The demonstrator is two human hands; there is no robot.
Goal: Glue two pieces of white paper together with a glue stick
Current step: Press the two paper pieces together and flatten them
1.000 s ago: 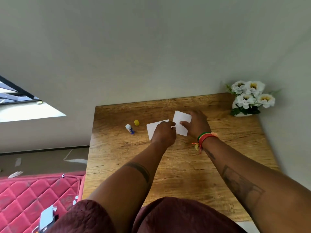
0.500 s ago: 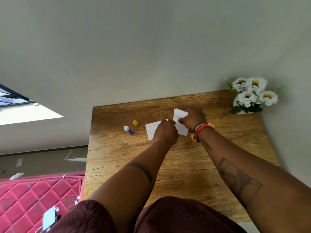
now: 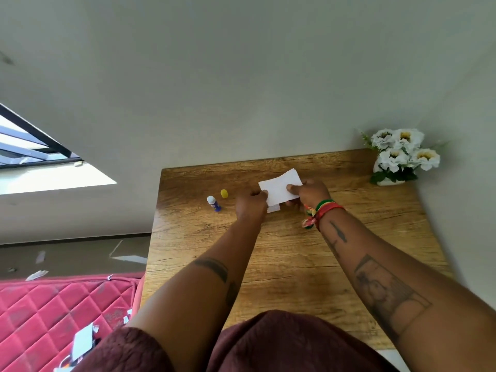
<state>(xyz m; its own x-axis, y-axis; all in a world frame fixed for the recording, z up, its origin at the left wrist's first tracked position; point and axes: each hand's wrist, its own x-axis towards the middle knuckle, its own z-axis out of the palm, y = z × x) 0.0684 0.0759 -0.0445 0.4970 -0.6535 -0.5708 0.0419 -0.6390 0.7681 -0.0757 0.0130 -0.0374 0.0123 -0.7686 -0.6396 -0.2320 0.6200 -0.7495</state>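
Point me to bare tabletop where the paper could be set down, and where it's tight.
Free: the wide stretch of table between the two forearms, nearer the person, and the strip between the right hand and the flower pot. Crowded: left of the left hand, where the glue stick and yellow cap sit.

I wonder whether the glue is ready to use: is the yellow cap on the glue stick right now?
No. The yellow cap lies by itself on the table, apart from the glue stick, whose white tip is bare.
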